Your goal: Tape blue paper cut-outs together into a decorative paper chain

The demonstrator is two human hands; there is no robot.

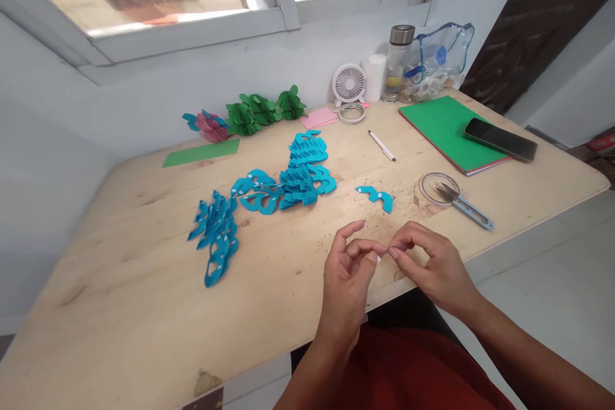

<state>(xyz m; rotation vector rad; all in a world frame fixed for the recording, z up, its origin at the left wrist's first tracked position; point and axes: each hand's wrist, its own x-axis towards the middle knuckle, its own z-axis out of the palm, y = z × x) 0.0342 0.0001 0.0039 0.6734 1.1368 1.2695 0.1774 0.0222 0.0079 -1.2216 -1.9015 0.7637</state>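
My left hand (350, 266) and my right hand (432, 262) meet fingertip to fingertip above the table's front edge. Between the left thumb and forefinger shows a tiny white piece (378, 259), possibly tape. The right thumb and forefinger are pinched against it; whatever they hold is too small to make out. Just beyond my hands lies a curved blue paper cutout (375, 196) with small white squares on it. Thread snips (464, 205) rest with their blades over a tape roll (438, 188) to the right.
Stacked blue cutouts (300, 186) and more blue cutouts (216, 227) lie left of my hands. Behind are green paper shapes (262, 110), a small fan (349, 84), another tape roll (352, 113) and a bottle (398, 64). A pen (382, 145), green folder (444, 131) and phone (500, 139) lie rightward.
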